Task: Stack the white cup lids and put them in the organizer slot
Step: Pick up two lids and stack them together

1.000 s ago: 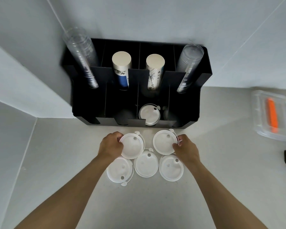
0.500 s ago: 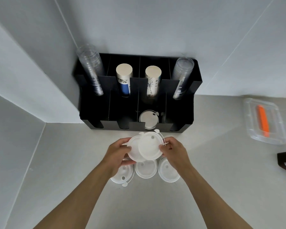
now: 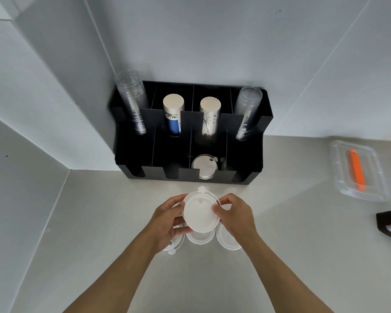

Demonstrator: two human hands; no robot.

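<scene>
Forearms come in from 6 o'clock, and under the hands three round white plastic cup lids [image 3: 200, 238] lie flat on the pale counter [image 3: 99, 222], partly hidden. Just above them, the left hand [image 3: 167, 219] and right hand [image 3: 235, 216] both pinch a small stack of white lids [image 3: 200, 212] by its rim, fingers curled around the edges, with a little tab sticking out at 12 o'clock. Further at 12, the black plastic organizer [image 3: 246, 172] has one white lid [image 3: 204, 166] in a front slot. Behind stand clear cup stacks [image 3: 133, 105] and two paper cup stacks [image 3: 173, 114]; their print is unreadable. At 3 o'clock sits a clear plastic box [image 3: 357, 170].
</scene>
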